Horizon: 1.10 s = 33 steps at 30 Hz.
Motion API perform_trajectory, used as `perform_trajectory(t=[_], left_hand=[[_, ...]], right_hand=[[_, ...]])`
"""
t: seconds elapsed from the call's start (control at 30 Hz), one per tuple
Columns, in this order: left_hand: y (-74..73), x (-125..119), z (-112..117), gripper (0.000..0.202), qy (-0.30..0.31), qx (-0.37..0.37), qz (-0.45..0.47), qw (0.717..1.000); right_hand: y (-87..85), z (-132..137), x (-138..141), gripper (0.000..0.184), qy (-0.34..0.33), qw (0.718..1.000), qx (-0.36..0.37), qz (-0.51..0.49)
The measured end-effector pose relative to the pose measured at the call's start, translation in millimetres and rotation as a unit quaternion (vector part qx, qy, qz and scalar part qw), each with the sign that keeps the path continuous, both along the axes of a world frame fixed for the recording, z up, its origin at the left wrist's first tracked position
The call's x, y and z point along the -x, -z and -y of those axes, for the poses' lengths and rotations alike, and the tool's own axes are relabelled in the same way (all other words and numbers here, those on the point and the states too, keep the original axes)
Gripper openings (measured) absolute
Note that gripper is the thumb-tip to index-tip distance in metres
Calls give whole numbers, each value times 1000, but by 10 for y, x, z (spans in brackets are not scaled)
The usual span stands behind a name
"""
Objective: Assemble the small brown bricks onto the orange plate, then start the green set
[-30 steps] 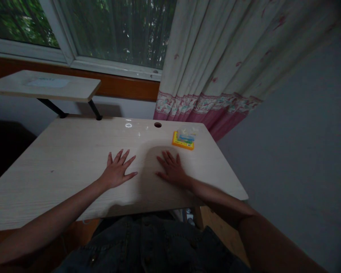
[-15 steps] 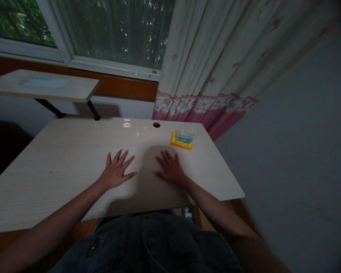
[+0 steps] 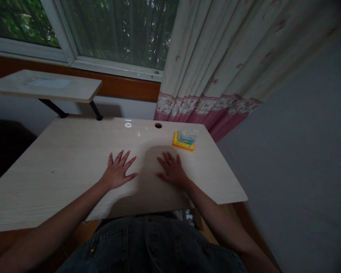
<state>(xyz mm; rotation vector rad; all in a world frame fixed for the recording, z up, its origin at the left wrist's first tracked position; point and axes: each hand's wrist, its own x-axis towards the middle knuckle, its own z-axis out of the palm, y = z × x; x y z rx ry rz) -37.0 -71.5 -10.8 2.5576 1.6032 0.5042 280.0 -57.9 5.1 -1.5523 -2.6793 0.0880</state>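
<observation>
My left hand (image 3: 116, 175) lies flat on the pale wood-grain desk (image 3: 74, 151), fingers spread and nothing in it. Palm down as well, my right hand (image 3: 173, 170) rests on the desk with its fingers apart, holding nothing. Just beyond the right fingertips sits a flat yellow-orange box (image 3: 183, 146), apart from the hand. On top of the box lies a clear, crumpled-looking plastic packet (image 3: 189, 134) with some blue on it; its contents are too small to make out.
A raised shelf (image 3: 82, 91) on black legs stands at the desk's back left, with a pale sheet (image 3: 51, 82) on it. Near the back edge is a round cable hole (image 3: 158, 125). A floral curtain (image 3: 204, 68) hangs behind, and a wall (image 3: 287, 163) rises at the right.
The whole view has shifted slightly, so everything appears a little further right. Both hands keep their flat, spread pose on the desk.
</observation>
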Motion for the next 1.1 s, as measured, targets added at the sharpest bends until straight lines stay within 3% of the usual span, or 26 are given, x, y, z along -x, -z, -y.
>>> perform_trajectory(t=[0.63, 1.1], left_hand=[[3, 4, 0, 71, -1, -39, -63, 997], [-23, -8, 1, 71, -7, -19, -58, 998]], right_hand=[[60, -17, -2, 78, 0, 1000, -1, -7], [19, -7, 0, 78, -1, 1000, 2, -14]])
